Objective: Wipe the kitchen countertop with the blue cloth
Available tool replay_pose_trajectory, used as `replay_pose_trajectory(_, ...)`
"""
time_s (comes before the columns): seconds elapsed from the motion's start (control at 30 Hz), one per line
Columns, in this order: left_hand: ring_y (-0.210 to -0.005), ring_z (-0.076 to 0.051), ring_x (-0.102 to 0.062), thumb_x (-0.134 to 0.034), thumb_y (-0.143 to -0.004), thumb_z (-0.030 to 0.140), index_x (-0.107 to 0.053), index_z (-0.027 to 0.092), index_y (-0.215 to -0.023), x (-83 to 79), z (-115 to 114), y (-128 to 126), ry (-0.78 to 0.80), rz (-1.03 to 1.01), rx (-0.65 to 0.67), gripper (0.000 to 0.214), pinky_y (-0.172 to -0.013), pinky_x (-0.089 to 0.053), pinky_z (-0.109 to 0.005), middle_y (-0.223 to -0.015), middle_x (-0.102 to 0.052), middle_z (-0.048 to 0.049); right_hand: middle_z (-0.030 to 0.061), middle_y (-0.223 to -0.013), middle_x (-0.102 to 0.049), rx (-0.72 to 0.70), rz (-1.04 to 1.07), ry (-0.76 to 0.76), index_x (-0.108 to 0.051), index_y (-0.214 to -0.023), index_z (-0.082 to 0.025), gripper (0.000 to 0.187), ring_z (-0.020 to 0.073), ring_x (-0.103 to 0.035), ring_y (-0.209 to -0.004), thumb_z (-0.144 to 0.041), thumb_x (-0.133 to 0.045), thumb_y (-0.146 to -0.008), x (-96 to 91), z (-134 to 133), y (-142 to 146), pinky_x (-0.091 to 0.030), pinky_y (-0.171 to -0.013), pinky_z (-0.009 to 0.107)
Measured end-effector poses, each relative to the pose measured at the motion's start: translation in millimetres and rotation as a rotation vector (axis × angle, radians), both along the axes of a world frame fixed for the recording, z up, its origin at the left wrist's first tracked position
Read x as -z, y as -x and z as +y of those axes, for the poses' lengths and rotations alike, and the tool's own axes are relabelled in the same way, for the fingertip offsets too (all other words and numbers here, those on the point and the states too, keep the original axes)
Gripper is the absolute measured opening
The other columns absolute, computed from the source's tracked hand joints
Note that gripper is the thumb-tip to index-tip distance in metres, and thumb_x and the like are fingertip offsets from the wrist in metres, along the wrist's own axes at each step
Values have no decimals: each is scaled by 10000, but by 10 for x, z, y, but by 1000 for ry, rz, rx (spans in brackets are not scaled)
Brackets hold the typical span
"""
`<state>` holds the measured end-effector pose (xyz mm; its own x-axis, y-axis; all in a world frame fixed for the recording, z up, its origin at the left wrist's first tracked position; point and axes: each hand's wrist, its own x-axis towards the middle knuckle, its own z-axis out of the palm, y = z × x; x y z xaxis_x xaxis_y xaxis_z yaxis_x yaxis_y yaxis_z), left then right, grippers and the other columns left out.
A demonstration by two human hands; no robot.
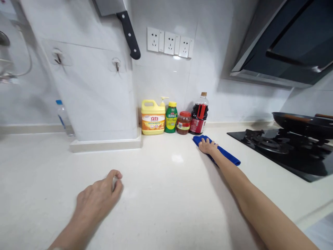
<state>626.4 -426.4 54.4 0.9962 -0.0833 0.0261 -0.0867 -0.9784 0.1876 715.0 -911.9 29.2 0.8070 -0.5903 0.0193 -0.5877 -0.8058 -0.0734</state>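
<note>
My right hand (207, 146) reaches far across the counter, palm down on a folded blue cloth (229, 156). Its fingers are spread over the cloth, pressing on the end near the bottles. My left hand (100, 194) is over the counter at the lower left, with nothing visible in it. Its thumb and index finger curve with a gap between them; the other fingers are mostly hidden behind the back of the hand. Just beyond the cloth stands a dark sauce bottle (199, 116) with a red handle.
Along the wall stand a yellow detergent jug (153, 119), a green bottle (171, 119) and a red-lidded jar (183, 124). A wok (307, 123) rests on the black gas hob (281, 149) at right, beneath a range hood (283, 41). A cleaver (130, 34) hangs above; a plastic bottle (63, 118) stands left.
</note>
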Motion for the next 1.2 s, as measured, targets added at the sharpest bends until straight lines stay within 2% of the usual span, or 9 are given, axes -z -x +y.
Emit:
replay_pose_trajectory(0.13,-861,-314,-671,-275,-950,388,-524,318,-1163,-2,-26,27,-10,-6,-2,335,-739,-392,-408,-919,-728,-41,197,-1678,-210,-87,29,-14,-241,-1630,-203,670,446,-304,-1480,-452,-151,-1015,-38,449,-244,-234,-1116,729)
replay_pose_trajectory(0.27,-839,-312,-667,-270,-952,403,-526,315,-1161,13,-32,25,-9,-6,-2,342,-714,-374,-395,-896,-722,-39,150,-1710,-122,-193,69,-40,-177,-1646,-197,675,429,-224,-1520,-435,-161,-1014,-112,1061,-397,-190,-1162,700)
replay_pose_trajectory(0.43,-868,-321,-673,-254,-952,377,-520,305,-1159,-9,-44,52,-17,-20,19,344,-718,-373,-389,-907,-722,-46,135,-1714,-104,-364,71,-64,-158,-1648,-181,678,418,-182,-1538,-431,-169,-1018,-184,1897,-476,-149,-1191,687)
replay_pose_trajectory(0.57,-890,-315,-683,-256,-954,346,-524,286,-1171,-41,-52,86,-33,-24,21,350,-733,-388,-383,-897,-722,-59,83,-1721,-112,-542,32,-63,-179,-1647,-223,661,408,-148,-1549,-458,-181,-1028,-200,2321,-484,-134,-1222,641)
replay_pose_trajectory(0.7,-904,-310,-686,-256,-950,334,-527,273,-1170,-34,-31,99,-17,-55,54,355,-759,-402,-389,-940,-731,-68,57,-1719,-133,-704,26,-53,-211,-1642,-231,633,382,-135,-1559,-432,-186,-1042,-215,2377,-375,-124,-1247,595)
replay_pose_trajectory(0.8,-923,-322,-686,-262,-938,327,-536,267,-1169,-20,-10,100,-10,-84,59,364,-776,-412,-399,-939,-727,-81,-2,-1719,-137,-847,38,-35,-218,-1638,-286,603,317,-118,-1574,-436,-208,-1055,-228,2308,-172,-109,-1274,519)
replay_pose_trajectory(0.9,-941,-330,-678,-241,-938,334,-547,277,-1151,-24,7,99,24,-91,57,377,-804,-419,-416,-948,-728,-77,-34,-1716,-142,-985,45,-13,-224,-1635,-314,584,274,-109,-1579,-442,-226,-1065,-221,2247,124,-90,-1289,475)
replay_pose_trajectory(1.0,-972,-332,-670,-230,-938,342,-559,287,-1138,-51,19,104,53,-74,62,389,-823,-424,-424,-998,-734,-71,4,-1716,-147,-1111,31,-17,-241,-1633,-282,585,296,-101,-1579,-440,-225,-1070,-197,2178,477,-90,-1287,511)
replay_pose_trajectory(1.2,-987,-323,-671,-233,-931,340,-561,279,-1156,-74,36,129,50,-80,71,402,-829,-426,-419,-999,-730,-83,10,-1718,-128,-1277,76,-143,-269,-1623,-295,571,279,-26,-1587,-431,-255,-1069,-243,1976,1227,-42,-1289,543)
